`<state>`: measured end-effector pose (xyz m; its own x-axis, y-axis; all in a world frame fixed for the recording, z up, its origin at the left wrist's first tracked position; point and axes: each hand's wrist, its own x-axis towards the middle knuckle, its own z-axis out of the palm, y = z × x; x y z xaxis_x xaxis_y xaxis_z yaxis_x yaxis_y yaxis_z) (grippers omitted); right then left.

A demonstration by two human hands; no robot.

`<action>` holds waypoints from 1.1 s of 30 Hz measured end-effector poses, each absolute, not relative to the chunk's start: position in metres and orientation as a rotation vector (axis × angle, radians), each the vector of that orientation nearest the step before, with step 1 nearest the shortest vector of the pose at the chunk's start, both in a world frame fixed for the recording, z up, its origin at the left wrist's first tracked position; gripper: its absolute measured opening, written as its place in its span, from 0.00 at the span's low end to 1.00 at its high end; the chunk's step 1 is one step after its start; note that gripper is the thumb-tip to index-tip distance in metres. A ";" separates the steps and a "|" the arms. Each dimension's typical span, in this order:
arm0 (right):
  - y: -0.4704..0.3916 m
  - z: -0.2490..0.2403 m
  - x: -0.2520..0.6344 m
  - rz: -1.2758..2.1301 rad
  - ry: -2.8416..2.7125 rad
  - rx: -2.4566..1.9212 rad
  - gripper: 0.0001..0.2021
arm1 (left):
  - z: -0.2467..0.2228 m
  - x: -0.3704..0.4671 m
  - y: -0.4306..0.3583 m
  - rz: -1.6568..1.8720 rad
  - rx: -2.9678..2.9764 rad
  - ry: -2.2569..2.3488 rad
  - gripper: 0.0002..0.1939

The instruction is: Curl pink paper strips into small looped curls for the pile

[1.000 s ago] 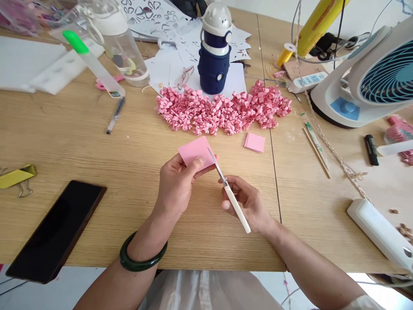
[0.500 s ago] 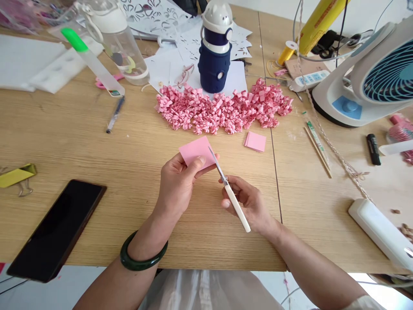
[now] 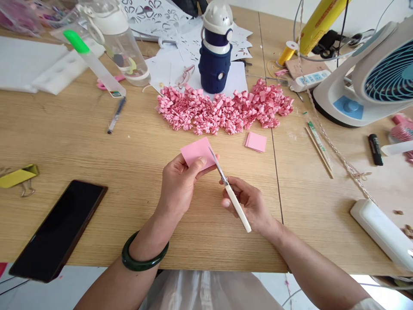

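Note:
Between thumb and fingers, my left hand (image 3: 180, 181) pinches a pink piece of paper (image 3: 197, 153), held tilted above the table. My right hand (image 3: 247, 200) grips white-handled scissors (image 3: 238, 206), their blades pointing up and left along the right edge of the paper. Whether the blades have paper between them I cannot tell. A small stack of pink paper pieces (image 3: 256, 142) lies just beyond my right hand. Past the paper, a long heap of curled pink paper flowers (image 3: 222, 113) stretches across the table.
Behind the heap stands a dark blue bottle (image 3: 215, 64). A phone (image 3: 60, 228) and a yellow binder clip (image 3: 19, 176) lie at left. On the right are a fan (image 3: 351, 86), thin sticks (image 3: 319, 153), a black marker (image 3: 375, 149) and a white box-like device (image 3: 380, 232).
The whole view has shifted very slightly. Both hands, the pink paper and the scissors keep practically the same positions.

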<state>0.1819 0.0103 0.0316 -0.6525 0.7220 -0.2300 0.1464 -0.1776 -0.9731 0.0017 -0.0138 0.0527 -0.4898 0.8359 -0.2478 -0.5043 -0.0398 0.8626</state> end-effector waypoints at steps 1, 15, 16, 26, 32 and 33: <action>0.010 0.031 0.182 1.889 -1.676 -0.996 0.24 | 0.052 0.002 -0.014 1.713 0.401 1.232 0.12; 0.009 0.027 0.184 1.873 -1.656 -1.052 0.21 | 0.051 0.002 -0.015 1.719 0.409 1.182 0.09; 0.009 0.027 0.184 1.860 -1.665 -1.064 0.21 | 0.052 0.002 -0.015 1.712 0.409 1.190 0.10; 0.009 0.028 0.182 1.858 -1.630 -1.093 0.23 | 0.055 0.001 -0.015 1.697 0.422 1.133 0.08; 0.009 0.030 0.181 1.870 -1.616 -1.074 0.24 | 0.056 0.000 -0.014 1.692 0.387 1.173 0.09; 0.009 0.030 0.181 1.869 -1.612 -1.073 0.25 | 0.056 0.000 -0.014 1.704 0.369 1.195 0.09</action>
<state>0.1813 0.0087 0.0296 -0.5985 0.7559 -0.2654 0.1516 -0.2184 -0.9640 -0.0002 -0.0137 0.0557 -0.4703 0.8401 -0.2703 -0.5406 -0.0321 0.8407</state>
